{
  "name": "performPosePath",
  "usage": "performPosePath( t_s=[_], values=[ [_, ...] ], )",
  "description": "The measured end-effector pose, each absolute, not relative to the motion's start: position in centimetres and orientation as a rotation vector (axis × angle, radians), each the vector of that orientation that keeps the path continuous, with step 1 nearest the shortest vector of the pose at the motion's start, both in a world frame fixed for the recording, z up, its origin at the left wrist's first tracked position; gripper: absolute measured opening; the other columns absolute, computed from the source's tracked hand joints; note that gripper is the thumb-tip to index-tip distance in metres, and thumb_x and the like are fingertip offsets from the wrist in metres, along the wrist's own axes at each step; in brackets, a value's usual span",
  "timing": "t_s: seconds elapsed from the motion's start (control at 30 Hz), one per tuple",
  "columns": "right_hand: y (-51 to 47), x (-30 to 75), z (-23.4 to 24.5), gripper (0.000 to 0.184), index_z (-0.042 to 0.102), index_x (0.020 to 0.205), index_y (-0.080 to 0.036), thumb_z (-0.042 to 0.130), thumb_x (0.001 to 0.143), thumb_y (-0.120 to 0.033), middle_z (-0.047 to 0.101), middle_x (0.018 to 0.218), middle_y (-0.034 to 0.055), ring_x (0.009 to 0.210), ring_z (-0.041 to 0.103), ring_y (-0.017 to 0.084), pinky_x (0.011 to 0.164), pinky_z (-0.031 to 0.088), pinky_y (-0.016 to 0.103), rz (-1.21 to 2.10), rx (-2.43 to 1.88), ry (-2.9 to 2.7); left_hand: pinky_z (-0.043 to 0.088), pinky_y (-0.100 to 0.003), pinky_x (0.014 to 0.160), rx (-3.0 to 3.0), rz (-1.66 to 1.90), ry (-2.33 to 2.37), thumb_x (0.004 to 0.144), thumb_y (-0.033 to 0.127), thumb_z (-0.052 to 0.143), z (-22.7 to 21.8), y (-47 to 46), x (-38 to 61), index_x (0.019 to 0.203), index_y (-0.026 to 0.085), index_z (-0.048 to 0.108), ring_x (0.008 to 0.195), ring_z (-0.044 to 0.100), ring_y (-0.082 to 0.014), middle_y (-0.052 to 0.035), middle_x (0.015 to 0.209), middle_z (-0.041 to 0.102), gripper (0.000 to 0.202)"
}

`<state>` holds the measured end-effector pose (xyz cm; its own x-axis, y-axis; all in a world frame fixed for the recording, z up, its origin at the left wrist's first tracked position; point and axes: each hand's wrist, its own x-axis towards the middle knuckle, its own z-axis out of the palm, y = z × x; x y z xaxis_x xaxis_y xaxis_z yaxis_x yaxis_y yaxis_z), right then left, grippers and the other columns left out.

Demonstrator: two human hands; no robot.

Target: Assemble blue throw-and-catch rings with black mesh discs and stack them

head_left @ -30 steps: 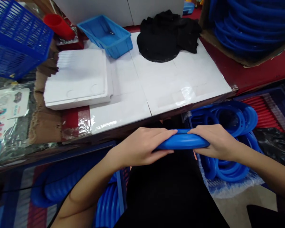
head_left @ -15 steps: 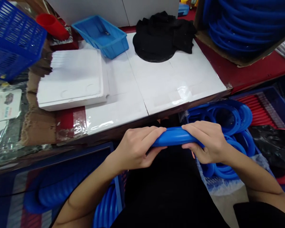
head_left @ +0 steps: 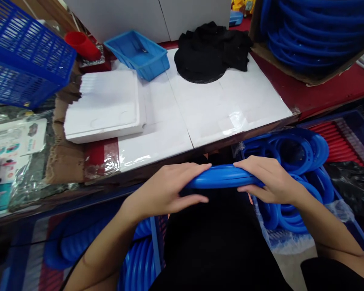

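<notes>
Both hands grip one blue plastic ring (head_left: 223,179), seen edge-on above my lap in black cloth, just in front of the table edge. My left hand (head_left: 166,190) wraps its left end, fingers over the top and thumb beneath. My right hand (head_left: 268,180) closes on its right end the same way. A pile of similar blue rings (head_left: 300,151) lies in a bin at my right, just behind the right hand.
The white-covered table (head_left: 218,109) carries a white foam block (head_left: 106,105), a light blue tray (head_left: 138,52), black fabric (head_left: 210,50), a red cup (head_left: 81,44) and a blue basket (head_left: 21,56). More blue rings (head_left: 309,32) fill a cardboard box at back right; others (head_left: 139,258) sit low left.
The left hand's grip has loosened a little and slid along the ring, fingers now flatter. The ring stays in both hands at the same spot; the view shifted slightly.
</notes>
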<state>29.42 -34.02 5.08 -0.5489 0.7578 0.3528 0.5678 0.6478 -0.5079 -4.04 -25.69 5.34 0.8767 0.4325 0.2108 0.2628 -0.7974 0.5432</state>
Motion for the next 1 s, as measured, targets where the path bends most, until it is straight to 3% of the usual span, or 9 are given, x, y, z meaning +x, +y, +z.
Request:
performPosePath(
  t_s=[0.2, 0.33, 0.47, 0.63, 0.87, 1.0],
  values=[
    [-34.8, 28.1, 5.4, 0.05, 0.056, 0.147, -0.017, 0.071, 0.105, -0.041, 0.075, 0.124, 0.0151, 0.109, 0.073, 0.029, 0.094, 0.06, 0.045, 0.441, -1.129, -2.31, 0.066, -0.037, 0.084, 2.653, 0.607, 0.494, 0.105, 0.039, 0.068, 5.9, -27.2, -0.3, 0.143, 0.014, 0.06, 0.102, 0.081, -0.028, -0.0152, 0.124, 0.08, 0.046],
    [-35.3, 29.5, 6.0, 0.059, 0.055, 0.15, -0.019, 0.076, 0.101, -0.046, 0.076, 0.123, 0.0146, 0.109, 0.073, 0.03, 0.094, 0.059, 0.045, 0.437, -1.112, -2.316, 0.064, -0.033, 0.089, 2.486, 0.726, 0.393, 0.1, 0.036, 0.075, 5.4, -26.1, -1.9, 0.144, 0.018, 0.062, 0.102, 0.08, -0.0247, -0.0119, 0.12, 0.081, 0.049],
    [-35.6, 30.8, 5.9, 0.059, 0.051, 0.153, -0.022, 0.075, 0.102, -0.039, 0.078, 0.117, 0.0106, 0.1, 0.076, 0.025, 0.087, 0.06, 0.038, 0.547, -1.1, -2.261, 0.062, -0.028, 0.094, 2.317, 0.76, 0.359, 0.1, 0.036, 0.077, 4.7, -24.9, -3.0, 0.143, 0.018, 0.064, 0.105, 0.079, -0.0216, -0.0115, 0.119, 0.08, 0.048],
    [-35.8, 30.2, 5.7, 0.055, 0.052, 0.151, -0.019, 0.073, 0.104, -0.038, 0.078, 0.12, 0.0128, 0.101, 0.078, 0.027, 0.083, 0.061, 0.036, 0.441, -1.122, -2.332, 0.063, -0.034, 0.098, 2.461, 0.619, 0.288, 0.1, 0.036, 0.077, 5.3, -25.4, -1.4, 0.152, 0.016, 0.056, 0.112, 0.078, -0.0254, -0.0155, 0.129, 0.078, 0.06],
    [-36.5, 31.4, 6.7, 0.057, 0.053, 0.15, -0.021, 0.077, 0.101, -0.04, 0.076, 0.12, 0.0106, 0.101, 0.075, 0.025, 0.086, 0.059, 0.036, 0.524, -1.198, -2.289, 0.063, -0.035, 0.101, 2.489, 0.715, 0.283, 0.101, 0.031, 0.075, 5.0, -25.5, -2.3, 0.149, 0.013, 0.059, 0.113, 0.078, -0.0258, -0.0163, 0.126, 0.078, 0.054],
    [-36.8, 32.3, 6.1, 0.052, 0.058, 0.144, -0.022, 0.078, 0.1, -0.039, 0.076, 0.111, 0.0072, 0.094, 0.073, 0.022, 0.082, 0.058, 0.034, 0.62, -1.173, -2.262, 0.062, -0.034, 0.103, 2.341, 0.772, 0.237, 0.101, 0.03, 0.075, 3.6, -24.7, -3.5, 0.149, 0.015, 0.061, 0.114, 0.077, -0.0257, -0.0165, 0.125, 0.078, 0.052]
  ],
)
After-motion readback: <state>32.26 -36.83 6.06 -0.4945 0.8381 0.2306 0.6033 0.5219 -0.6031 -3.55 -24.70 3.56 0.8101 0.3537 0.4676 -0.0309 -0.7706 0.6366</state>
